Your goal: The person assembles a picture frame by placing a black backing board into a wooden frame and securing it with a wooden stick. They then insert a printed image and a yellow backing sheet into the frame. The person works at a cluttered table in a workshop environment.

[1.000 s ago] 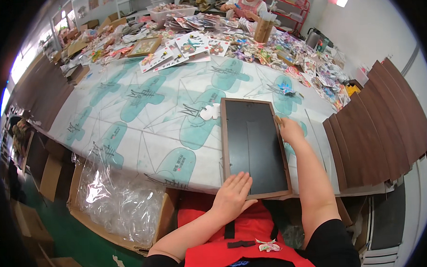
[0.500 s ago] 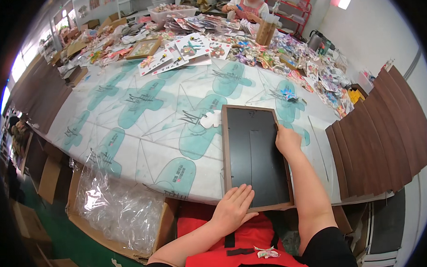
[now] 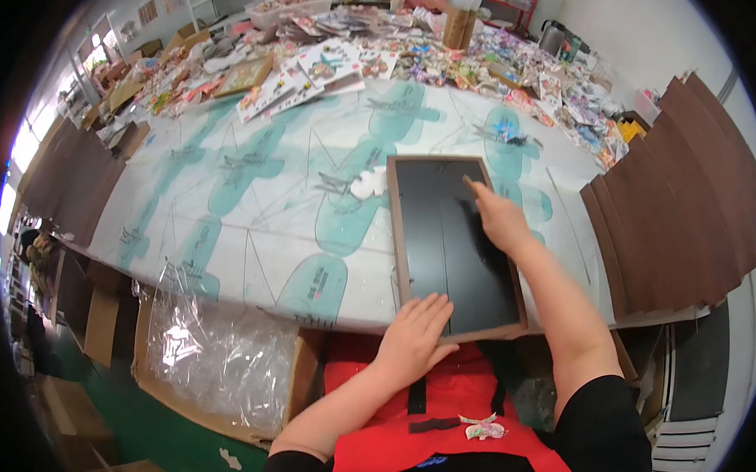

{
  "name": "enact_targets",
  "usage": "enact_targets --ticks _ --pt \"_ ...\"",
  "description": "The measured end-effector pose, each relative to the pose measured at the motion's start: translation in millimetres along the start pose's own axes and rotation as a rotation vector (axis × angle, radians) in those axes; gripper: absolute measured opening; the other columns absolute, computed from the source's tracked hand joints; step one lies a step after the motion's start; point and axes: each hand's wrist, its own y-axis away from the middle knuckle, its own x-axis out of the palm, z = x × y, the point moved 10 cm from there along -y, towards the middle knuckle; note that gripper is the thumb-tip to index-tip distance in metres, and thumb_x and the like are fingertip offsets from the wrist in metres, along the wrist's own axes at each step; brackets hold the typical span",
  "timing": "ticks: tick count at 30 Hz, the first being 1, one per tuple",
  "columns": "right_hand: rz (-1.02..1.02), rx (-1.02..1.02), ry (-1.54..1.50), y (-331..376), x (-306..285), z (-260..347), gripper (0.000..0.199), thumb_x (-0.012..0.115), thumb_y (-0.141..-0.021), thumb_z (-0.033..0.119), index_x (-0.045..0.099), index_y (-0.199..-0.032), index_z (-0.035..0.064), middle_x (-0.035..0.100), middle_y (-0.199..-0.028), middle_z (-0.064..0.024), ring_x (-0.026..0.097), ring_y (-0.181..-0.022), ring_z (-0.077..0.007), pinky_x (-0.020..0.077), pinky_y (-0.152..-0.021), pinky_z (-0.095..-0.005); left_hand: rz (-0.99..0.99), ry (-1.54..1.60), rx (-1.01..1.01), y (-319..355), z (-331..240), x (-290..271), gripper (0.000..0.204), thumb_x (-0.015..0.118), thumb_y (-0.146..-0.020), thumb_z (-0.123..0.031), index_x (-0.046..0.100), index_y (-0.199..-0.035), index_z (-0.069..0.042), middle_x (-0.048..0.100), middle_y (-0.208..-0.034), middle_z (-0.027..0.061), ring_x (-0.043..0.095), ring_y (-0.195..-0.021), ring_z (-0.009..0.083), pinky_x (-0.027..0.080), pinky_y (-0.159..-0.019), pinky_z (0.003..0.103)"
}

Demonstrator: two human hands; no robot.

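A brown picture frame [image 3: 398,235] lies back side up on the table near its front edge, its long sides running away from me. Its back is a black board [image 3: 445,259]. My left hand [image 3: 415,330] rests flat on the board's near left corner, fingers stretched out. My right hand [image 3: 504,222] is closed above the board's right half, with a small brownish tip poking out past the fingers; what it belongs to cannot be made out. Just left of the frame sits a small white cut-out shape [image 3: 368,184].
Brown boards [image 3: 669,226] stand stacked at the right, more at the far left. Illustrated cards [image 3: 330,63] and heaps of colourful pieces [image 3: 505,73] cover the table's far side. A carton of clear plastic wrapping [image 3: 224,358] stands below the front edge, left of me.
My right hand has moved from the frame's right edge inward over the black board. My left hand stays on the near left corner. The whole view has tilted down a little.
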Motion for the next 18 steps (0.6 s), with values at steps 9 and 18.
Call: enact_targets --ticks 9,18 --pt "0.578 -0.238 -0.276 113.3 -15.7 104.7 0.019 0.057 -0.085 0.027 0.057 -0.077 0.0098 0.057 -0.062 -0.0130 0.056 -0.058 -0.0346 0.0431 -0.053 -0.0438 0.007 0.272 -0.191 8.8 25.2 -11.5 0.092 0.080 -0.063 -0.021 0.027 -0.135 0.003 0.041 -0.133 0.0187 0.037 -0.125 0.0345 0.032 -0.104 0.042" --pt "0.708 -0.183 -0.070 125.1 -8.1 104.8 0.023 0.057 -0.084 0.033 0.061 -0.075 0.0118 0.058 -0.058 -0.0117 0.058 -0.058 -0.0339 0.0446 -0.053 -0.0444 0.014 0.236 -0.189 6.7 23.1 -9.8 0.093 0.080 -0.064 -0.019 0.025 -0.135 0.003 0.047 -0.128 0.0179 0.040 -0.123 0.0327 0.035 -0.102 0.038"
